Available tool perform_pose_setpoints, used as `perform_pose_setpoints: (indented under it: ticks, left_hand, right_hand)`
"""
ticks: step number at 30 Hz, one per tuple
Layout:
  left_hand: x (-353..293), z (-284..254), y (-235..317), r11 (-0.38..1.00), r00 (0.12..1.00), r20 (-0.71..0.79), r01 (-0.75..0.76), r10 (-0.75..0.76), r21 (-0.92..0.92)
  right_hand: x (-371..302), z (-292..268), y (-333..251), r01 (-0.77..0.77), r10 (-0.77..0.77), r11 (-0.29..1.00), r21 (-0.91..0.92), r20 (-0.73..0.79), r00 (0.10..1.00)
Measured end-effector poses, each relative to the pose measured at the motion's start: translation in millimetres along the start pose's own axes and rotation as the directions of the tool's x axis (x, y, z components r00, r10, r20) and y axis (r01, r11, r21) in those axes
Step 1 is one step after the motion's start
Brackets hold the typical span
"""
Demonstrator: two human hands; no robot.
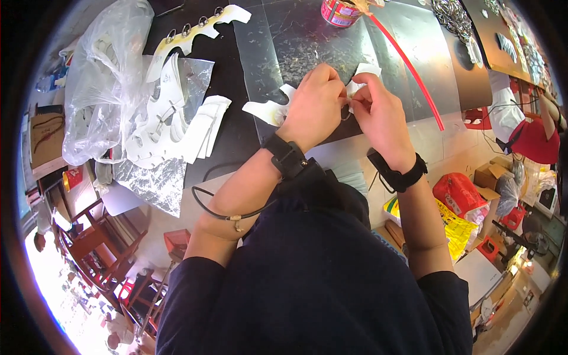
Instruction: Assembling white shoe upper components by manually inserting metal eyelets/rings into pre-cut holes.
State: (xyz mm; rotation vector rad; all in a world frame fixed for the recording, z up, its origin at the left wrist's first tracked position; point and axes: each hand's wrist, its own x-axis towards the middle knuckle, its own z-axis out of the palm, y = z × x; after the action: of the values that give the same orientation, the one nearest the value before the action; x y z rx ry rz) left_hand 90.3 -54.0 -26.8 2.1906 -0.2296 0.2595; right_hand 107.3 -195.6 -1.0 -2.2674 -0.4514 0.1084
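A white card strip with a wavy cut-out edge (266,111) lies on the clear sheet, passing beneath both hands. My left hand (313,106) is closed over its middle, with thumb and fingertips pinched at the edge. Facing it, my right hand (383,118) has its thumb and index finger pinched together close to the left fingertips. Part of a thin dark ring or loop (346,115) shows between the two hands. What exactly the right fingertips hold is hidden. The strip's far end (368,69) shows above the right hand.
To the left lie a similar strip with metal rings (204,28), stacked white strips (204,127) and a clear plastic bag (106,77). A pink-red can (340,13) stands at the back, a red tube (408,62) beside it. Metal chains (452,21) lie back right.
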Motion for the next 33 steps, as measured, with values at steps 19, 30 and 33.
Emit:
perform_pose_setpoints:
  ticks: [19,30,33]
  left_hand:
    - [-1,0,-6,0.997,1.000,-0.003,-0.015,0.014,-0.072]
    - [1,2,-8,0.998,1.000,0.021,-0.022,0.023,-0.052]
    - [1,-1,-9,0.998,0.999,0.041,-0.022,0.024,-0.057]
  right_hand:
    - [-9,-47,-28,-0.048,0.034,0.995,0.091,0.145,0.989]
    - [0,-5,-6,0.019,-0.019,1.000,0.003,0.045,0.999]
    - [1,-4,-5,0.034,-0.032,0.998,-0.046,0.052,0.998]
